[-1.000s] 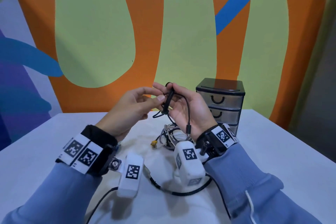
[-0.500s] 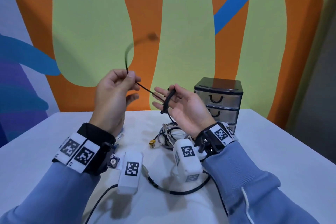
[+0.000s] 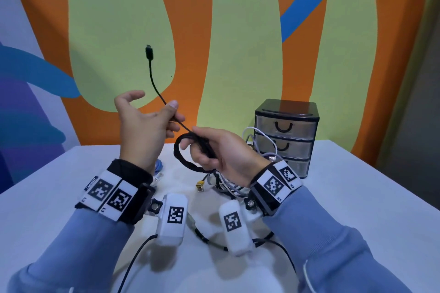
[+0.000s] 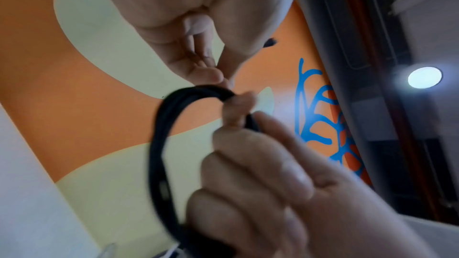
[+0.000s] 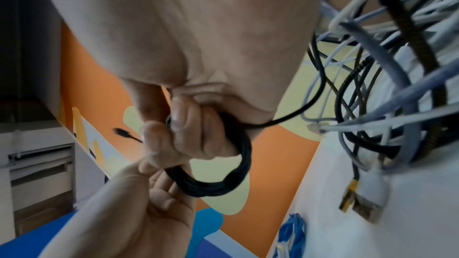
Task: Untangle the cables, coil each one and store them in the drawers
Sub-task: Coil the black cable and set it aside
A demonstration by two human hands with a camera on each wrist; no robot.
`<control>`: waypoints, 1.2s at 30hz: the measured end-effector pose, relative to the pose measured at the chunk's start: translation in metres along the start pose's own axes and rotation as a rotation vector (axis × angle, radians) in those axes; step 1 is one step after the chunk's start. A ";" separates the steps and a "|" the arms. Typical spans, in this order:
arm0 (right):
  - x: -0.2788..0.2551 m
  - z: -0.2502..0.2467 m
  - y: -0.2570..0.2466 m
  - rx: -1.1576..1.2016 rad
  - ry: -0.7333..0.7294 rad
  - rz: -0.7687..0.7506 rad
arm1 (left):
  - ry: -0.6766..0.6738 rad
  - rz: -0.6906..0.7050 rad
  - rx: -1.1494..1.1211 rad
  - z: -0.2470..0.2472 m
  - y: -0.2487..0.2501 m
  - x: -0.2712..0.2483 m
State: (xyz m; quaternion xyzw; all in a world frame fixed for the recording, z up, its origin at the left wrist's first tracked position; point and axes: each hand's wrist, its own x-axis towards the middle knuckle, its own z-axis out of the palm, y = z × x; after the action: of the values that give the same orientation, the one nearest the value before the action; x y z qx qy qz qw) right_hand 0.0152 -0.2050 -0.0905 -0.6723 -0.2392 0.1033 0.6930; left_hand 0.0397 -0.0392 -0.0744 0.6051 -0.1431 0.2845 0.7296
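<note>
A black cable is wound into a small ring-shaped coil, and my right hand grips it with curled fingers above the table. In the right wrist view those fingers wrap the black coil. My left hand pinches the cable's free tail just left of the coil. The tail rises to a black plug in the air. In the left wrist view my left hand meets the top of the black coil. A small three-drawer unit stands behind, with all its drawers closed.
A tangle of grey, white and black cables with a yellow connector lies on the white table under my right hand. A blue cable lies near my left wrist. The painted wall is close behind.
My left hand had drawn the cable's tail up and to the left; it has now come back to the right hand. The plug has swung upward. The coil now shows as a full ring.
</note>
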 end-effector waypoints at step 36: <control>0.008 -0.020 0.003 0.111 0.502 -0.246 | -0.302 0.169 0.228 0.015 -0.010 -0.015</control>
State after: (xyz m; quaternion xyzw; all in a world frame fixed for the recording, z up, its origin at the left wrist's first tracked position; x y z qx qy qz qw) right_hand 0.0326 -0.2188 -0.0910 -0.6038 -0.1341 -0.1383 0.7735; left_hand 0.0351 -0.0580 -0.0874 0.7053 -0.2682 0.2651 0.6003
